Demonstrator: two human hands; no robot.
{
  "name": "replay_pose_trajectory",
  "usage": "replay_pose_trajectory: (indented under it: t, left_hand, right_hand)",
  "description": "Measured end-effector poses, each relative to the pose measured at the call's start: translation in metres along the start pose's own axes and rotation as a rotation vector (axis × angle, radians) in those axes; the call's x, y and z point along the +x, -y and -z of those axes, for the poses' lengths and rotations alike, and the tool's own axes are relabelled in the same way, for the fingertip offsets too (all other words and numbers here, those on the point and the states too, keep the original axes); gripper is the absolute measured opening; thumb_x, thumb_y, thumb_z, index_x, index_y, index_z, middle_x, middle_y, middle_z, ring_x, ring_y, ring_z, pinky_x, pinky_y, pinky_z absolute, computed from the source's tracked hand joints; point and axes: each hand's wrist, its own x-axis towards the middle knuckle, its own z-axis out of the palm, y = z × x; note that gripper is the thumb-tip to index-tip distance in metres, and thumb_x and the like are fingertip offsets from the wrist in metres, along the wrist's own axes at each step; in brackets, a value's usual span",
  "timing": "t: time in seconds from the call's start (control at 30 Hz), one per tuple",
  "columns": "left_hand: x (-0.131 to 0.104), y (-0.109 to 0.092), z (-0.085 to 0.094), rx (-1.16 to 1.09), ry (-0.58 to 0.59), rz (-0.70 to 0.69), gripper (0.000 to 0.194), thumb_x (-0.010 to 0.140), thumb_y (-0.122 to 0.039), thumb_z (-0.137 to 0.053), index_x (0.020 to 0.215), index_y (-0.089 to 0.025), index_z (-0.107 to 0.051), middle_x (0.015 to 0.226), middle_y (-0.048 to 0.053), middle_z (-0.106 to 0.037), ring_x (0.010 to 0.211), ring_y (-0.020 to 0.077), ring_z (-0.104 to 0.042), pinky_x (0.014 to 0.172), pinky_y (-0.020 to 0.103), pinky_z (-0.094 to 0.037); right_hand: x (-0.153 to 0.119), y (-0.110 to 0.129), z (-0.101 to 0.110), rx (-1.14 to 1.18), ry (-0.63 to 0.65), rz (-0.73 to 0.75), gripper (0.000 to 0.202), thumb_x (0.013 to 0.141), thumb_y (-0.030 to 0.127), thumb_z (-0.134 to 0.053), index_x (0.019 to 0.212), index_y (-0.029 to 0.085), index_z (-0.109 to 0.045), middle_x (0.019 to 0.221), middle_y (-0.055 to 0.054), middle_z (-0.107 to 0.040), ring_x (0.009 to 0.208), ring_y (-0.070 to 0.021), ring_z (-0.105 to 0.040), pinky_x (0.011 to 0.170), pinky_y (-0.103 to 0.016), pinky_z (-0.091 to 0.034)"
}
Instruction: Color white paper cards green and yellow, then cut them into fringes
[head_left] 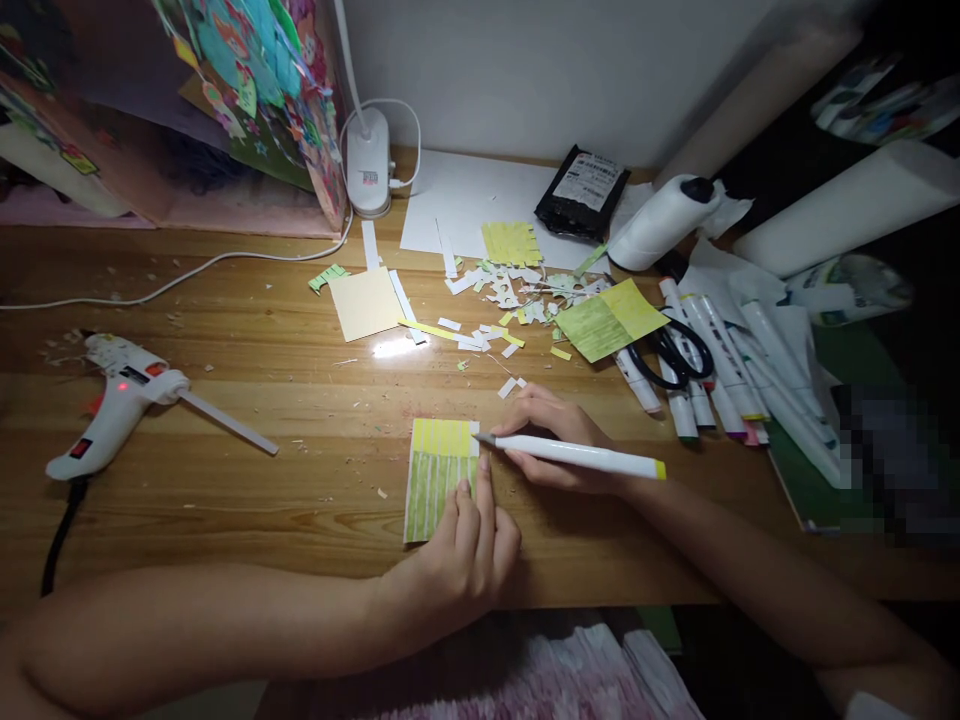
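A small paper card (435,485), striped yellow at the top and green below, lies near the table's front edge. My left hand (469,545) presses its fingertips on the card's lower right part. My right hand (559,440) grips a white marker (581,455) with a yellow end cap; its grey tip meets the card's upper right corner, where a narrow white strip shows. Behind the hands lie a yellow-and-green card (611,320), a beige square (365,303) and a fringed yellow piece (511,243).
A glue gun (124,390) with a red light lies at left. Paper scraps (517,290) spread across the middle. Scissors (679,352) and several markers (720,360) are at right. A black packet (583,195), a white roll (660,222) and a lamp base (368,165) stand behind.
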Motion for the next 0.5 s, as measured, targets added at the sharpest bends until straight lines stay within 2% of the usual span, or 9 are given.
replay_pose_trajectory:
  t: [0.1,0.23,0.5]
  left_hand:
    - [0.0,0.0008,0.0002,0.024,-0.003,-0.019,0.031,0.087,-0.028,-0.045,0.1,-0.003,-0.057,0.115,0.025,-0.06,0.09,0.0267,-0.065,0.077,0.032,-0.052]
    - [0.0012,0.0038,0.0024,0.04,0.002,-0.052,0.031,0.088,-0.03,-0.044,0.099,-0.004,-0.057,0.114,0.023,-0.061,0.089,0.026,-0.066,0.077,0.032,-0.052]
    - [0.0026,0.005,0.0019,0.033,-0.012,-0.045,0.032,0.088,-0.032,-0.045,0.098,-0.004,-0.057,0.113,0.024,-0.061,0.091,0.0263,-0.066,0.076,0.031,-0.052]
  right_hand:
    - [-0.0004,-0.001,0.0005,0.02,0.038,0.004,0.015,0.07,0.011,-0.061,0.083,0.019,-0.059,0.073,-0.002,-0.058,0.071,-0.017,-0.05,0.064,-0.029,-0.043]
    - [0.0005,-0.0006,0.0018,0.014,-0.008,-0.027,0.017,0.072,0.01,-0.06,0.087,0.019,-0.058,0.077,-0.003,-0.059,0.073,-0.0169,-0.051,0.066,-0.029,-0.043]
    - [0.0015,-0.0007,0.003,0.022,0.018,-0.064,0.013,0.076,0.015,-0.059,0.088,0.019,-0.057,0.078,-0.004,-0.061,0.073,-0.0177,-0.051,0.066,-0.03,-0.042]
